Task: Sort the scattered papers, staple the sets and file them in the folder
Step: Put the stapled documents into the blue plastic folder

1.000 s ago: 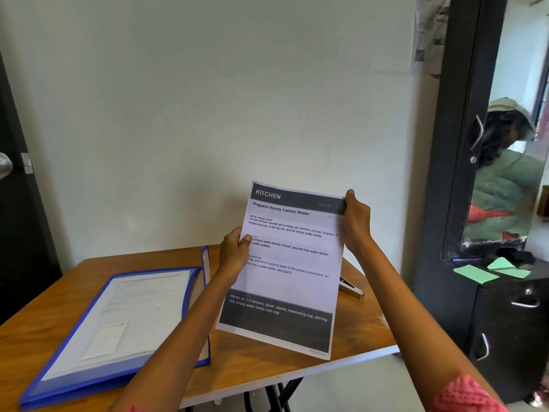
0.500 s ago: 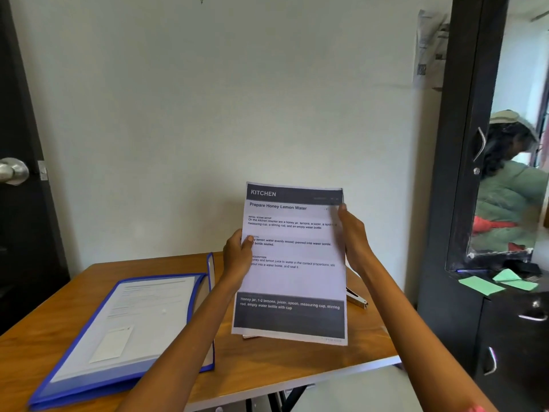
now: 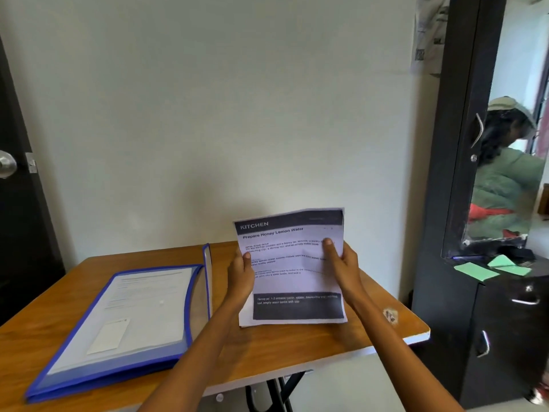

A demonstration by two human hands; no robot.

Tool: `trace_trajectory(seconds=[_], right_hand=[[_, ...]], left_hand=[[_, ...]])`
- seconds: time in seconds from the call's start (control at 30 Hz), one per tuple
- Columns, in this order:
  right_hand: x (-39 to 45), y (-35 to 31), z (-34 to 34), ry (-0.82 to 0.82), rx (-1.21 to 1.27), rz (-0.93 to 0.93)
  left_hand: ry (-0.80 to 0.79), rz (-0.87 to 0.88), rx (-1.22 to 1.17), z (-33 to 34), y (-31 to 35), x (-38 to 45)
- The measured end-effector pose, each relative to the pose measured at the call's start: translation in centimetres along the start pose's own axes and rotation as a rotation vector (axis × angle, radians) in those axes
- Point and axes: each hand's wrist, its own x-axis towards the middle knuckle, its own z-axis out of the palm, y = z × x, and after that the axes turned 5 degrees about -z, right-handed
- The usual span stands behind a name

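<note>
A set of printed papers (image 3: pixel 292 281), headed KITCHEN, stands nearly upright with its lower edge on the wooden table (image 3: pixel 383 328). My left hand (image 3: pixel 242 273) grips its left edge, thumb on the front. My right hand (image 3: pixel 341 266) grips the right edge, thumb pressed on the page. A blue folder (image 3: pixel 124 322) lies on the left of the table with white sheets inside. The stapler seen earlier is hidden behind the papers.
A dark cabinet with a mirror (image 3: pixel 481 292) stands right of the table, with green paper slips (image 3: pixel 475 271) on its ledge. A dark door with a round knob (image 3: pixel 6 163) is at the left. A plain wall runs behind the table.
Both hands have lowered the papers from mid-air until the bottom edge meets the table. My right hand has slid from the top corner down to the right edge.
</note>
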Motion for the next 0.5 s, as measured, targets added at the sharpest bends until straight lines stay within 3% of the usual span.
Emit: trace_trajectory(seconds=[0.13, 0.37, 0.5], right_hand=[[0.7, 0.1, -0.6, 0.035, -0.019, 0.003], [3.7, -5.6, -0.3, 0.095, -0.022, -0.208], [2.3, -3.0, 0.8, 0.063, -0.049, -0.139]], left_hand=[[0.018, 0.090, 0.004, 0.3, 1.1, -0.2], [0.109, 0.333, 0.012, 0.8, 8.2, 0.9], [0.070, 0.237, 0.065, 1.2, 5.4, 0.8]])
